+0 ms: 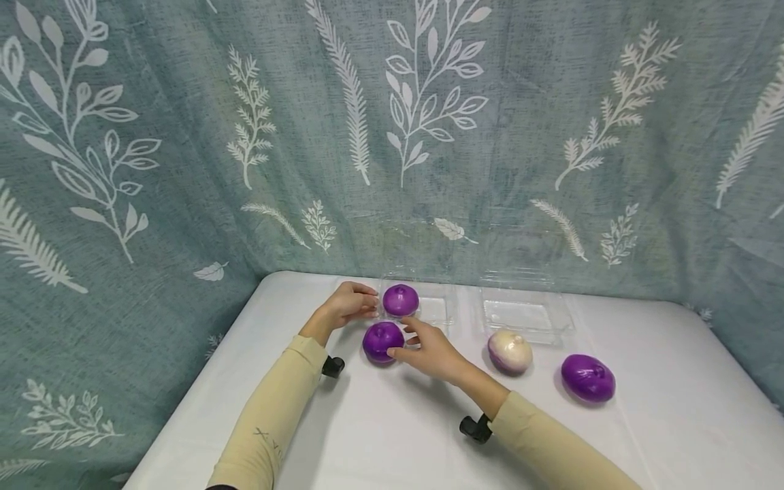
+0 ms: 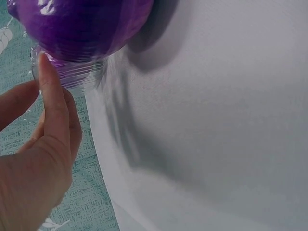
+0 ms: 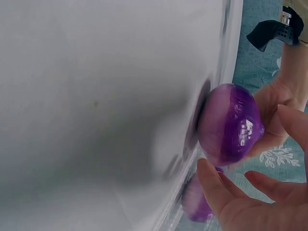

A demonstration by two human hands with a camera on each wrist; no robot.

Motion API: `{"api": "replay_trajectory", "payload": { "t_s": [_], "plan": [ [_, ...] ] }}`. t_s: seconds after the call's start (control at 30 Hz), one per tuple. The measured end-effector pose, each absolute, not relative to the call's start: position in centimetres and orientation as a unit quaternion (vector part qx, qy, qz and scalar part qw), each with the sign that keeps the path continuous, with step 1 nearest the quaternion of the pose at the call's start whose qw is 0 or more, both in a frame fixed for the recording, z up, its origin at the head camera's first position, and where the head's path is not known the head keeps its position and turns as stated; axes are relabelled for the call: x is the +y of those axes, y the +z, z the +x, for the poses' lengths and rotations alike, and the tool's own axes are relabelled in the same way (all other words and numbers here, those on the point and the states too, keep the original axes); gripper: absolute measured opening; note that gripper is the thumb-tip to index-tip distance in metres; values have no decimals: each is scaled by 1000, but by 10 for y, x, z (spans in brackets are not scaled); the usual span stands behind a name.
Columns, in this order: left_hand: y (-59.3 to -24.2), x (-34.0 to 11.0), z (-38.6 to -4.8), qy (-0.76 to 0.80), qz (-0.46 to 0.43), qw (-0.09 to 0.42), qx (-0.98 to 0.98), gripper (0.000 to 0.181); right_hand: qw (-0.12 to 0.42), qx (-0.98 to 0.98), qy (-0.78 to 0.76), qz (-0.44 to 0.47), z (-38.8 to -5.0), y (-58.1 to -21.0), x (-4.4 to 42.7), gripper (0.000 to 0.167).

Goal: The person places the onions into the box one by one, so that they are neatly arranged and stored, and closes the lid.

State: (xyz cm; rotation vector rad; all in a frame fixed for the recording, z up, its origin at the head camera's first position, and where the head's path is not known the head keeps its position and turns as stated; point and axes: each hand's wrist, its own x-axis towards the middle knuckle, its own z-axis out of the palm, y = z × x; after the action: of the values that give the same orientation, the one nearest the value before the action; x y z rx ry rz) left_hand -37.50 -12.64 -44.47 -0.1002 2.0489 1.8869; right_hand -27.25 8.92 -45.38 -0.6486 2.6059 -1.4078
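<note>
My left hand (image 1: 350, 301) is at the left side of a clear plastic container (image 1: 436, 310), its fingertips close against the wall. In the left wrist view, a fingertip of the left hand (image 2: 48, 125) meets the clear plastic beside a glossy purple onion (image 2: 86, 29). One purple onion (image 1: 401, 300) sits in the left part of that container. Just in front of it stands another purple onion (image 1: 381, 341). My right hand (image 1: 431, 350) is around this front onion's right side, fingertips near or on it; in the right wrist view the thumb is apart from the onion (image 3: 228, 125).
A second clear container (image 1: 520, 314) with its lid raised stands to the right. In front of it lies a white and purple onion (image 1: 510, 352), and farther right a purple onion (image 1: 588, 378). A leaf-patterned curtain (image 1: 520, 136) hangs behind the white table (image 1: 380, 435).
</note>
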Motion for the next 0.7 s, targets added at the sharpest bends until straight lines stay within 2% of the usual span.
{"api": "replay_trajectory", "payload": {
  "t_s": [0.37,0.7],
  "plan": [
    [-444,-125,-374,671,-25,175,720,40,62,866,-441,-229,-274,-462,74,75],
    [-444,-127,-373,670,-27,176,721,40,24,864,-431,-260,-276,-461,67,74]
  ]
}}
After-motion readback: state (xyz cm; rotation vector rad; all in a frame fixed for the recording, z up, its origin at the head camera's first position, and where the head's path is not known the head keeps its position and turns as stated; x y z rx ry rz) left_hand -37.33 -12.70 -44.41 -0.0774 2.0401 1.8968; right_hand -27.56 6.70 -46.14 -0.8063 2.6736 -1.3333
